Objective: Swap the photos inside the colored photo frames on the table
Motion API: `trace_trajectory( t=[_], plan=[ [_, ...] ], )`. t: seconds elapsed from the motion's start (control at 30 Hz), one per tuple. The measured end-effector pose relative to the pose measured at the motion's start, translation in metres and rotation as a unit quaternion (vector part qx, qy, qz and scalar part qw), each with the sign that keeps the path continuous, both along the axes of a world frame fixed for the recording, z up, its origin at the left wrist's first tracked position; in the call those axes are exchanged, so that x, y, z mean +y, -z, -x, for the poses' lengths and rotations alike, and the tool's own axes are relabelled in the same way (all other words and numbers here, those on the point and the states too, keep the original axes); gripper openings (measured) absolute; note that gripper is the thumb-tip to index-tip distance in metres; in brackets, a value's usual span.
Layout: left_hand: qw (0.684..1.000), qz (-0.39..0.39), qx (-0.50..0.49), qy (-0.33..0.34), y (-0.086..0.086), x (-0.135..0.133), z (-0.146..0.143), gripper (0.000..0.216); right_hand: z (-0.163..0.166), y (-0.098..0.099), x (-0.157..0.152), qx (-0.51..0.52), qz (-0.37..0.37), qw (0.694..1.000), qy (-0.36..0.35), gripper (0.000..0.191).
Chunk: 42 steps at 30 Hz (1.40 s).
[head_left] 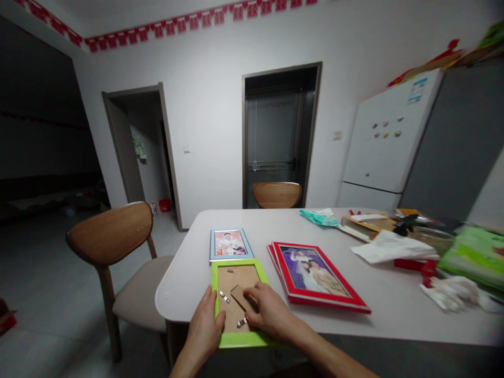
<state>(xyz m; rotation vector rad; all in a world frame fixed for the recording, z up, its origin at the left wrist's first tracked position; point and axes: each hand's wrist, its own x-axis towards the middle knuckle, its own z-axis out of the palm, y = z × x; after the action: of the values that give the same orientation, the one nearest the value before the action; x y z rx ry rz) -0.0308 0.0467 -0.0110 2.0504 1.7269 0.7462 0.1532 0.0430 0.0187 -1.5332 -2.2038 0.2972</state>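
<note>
A green picture frame [236, 265] lies face down at the near edge of the white table [394, 299], its brown backing board and metal clips showing. My left hand [205, 325] grips the frame's left edge, thumb on the green border. My right hand [268, 312] rests on the backing board, fingers curled and pressing on the brown stand flap [239, 295]. A small blue-framed photo [229, 244] lies just beyond the green frame. To the right lie red-framed photos [317, 278], stacked.
Wooden chairs stand at the left [112, 233] and far side [276, 194] of the table. Papers, tissue [391, 247], green packets [478, 254] and clutter cover the table's right part. A white fridge [388, 142] stands at the back right, two doorways beyond.
</note>
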Motion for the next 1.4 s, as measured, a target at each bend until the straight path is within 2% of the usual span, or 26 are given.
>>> trace_trajectory(
  t=[0.17,0.27,0.33,0.4,0.47,0.5,0.57,0.67,0.77,0.87,0.97,1.13,1.23,1.3,1.4],
  plan=[
    [0.999,0.006,-0.052,-0.014,-0.004,0.002,-0.002,0.057,-0.003,-0.011,0.012,0.029,0.005,0.999,0.024,0.029],
    [0.986,-0.020,-0.163,-0.014,-0.014,0.003,-0.007,0.050,-0.002,-0.031,0.007,0.032,-0.001,0.999,0.037,0.026],
    [0.960,-0.009,-0.280,0.009,-0.022,0.005,-0.009,0.043,0.004,-0.045,0.001,0.047,-0.015,0.998,0.026,0.026],
    [0.919,0.036,-0.391,0.024,-0.028,0.007,-0.004,0.039,0.012,-0.055,-0.004,0.077,-0.032,0.996,-0.012,0.027],
    [0.890,0.070,-0.450,0.012,-0.030,0.008,0.008,0.038,0.015,-0.057,-0.004,0.110,-0.045,0.992,-0.033,0.031],
    [0.886,0.075,-0.458,-0.001,-0.029,0.009,0.018,0.037,0.014,-0.055,-0.002,0.118,-0.050,0.991,-0.027,0.034],
    [0.890,0.076,-0.448,-0.026,-0.025,0.012,0.042,0.035,0.006,-0.045,0.005,0.103,-0.050,0.993,0.016,0.039],
    [0.903,0.075,-0.419,-0.060,-0.017,0.017,0.077,0.030,-0.012,-0.022,0.016,0.015,-0.024,0.995,0.091,0.040],
    [0.920,0.076,-0.376,-0.086,-0.008,0.026,0.099,0.027,-0.022,-0.005,0.021,-0.060,0.003,0.990,0.128,0.041],
    [0.941,0.072,-0.311,-0.110,-0.005,0.035,0.108,0.026,-0.022,0.003,0.025,-0.091,0.023,0.985,0.147,0.041],
    [0.962,0.050,-0.225,-0.146,-0.005,0.040,0.113,0.035,-0.019,0.005,0.032,-0.096,0.042,0.982,0.159,0.041],
    [0.978,-0.004,-0.105,-0.177,-0.010,0.034,0.116,0.049,-0.020,0.004,0.042,-0.090,0.048,0.980,0.173,0.044],
    [0.984,-0.053,-0.069,-0.158,-0.017,0.024,0.100,0.048,-0.025,0.000,0.045,-0.027,0.034,0.984,0.175,0.049],
    [0.987,-0.096,-0.063,-0.114,-0.022,0.015,0.077,0.045,-0.030,-0.007,0.046,0.076,0.042,0.979,0.186,0.054],
    [0.987,-0.107,-0.120,-0.017,-0.031,-0.003,0.031,0.043,-0.031,-0.024,0.043,0.285,0.133,0.932,0.178,0.061]
  ],
)
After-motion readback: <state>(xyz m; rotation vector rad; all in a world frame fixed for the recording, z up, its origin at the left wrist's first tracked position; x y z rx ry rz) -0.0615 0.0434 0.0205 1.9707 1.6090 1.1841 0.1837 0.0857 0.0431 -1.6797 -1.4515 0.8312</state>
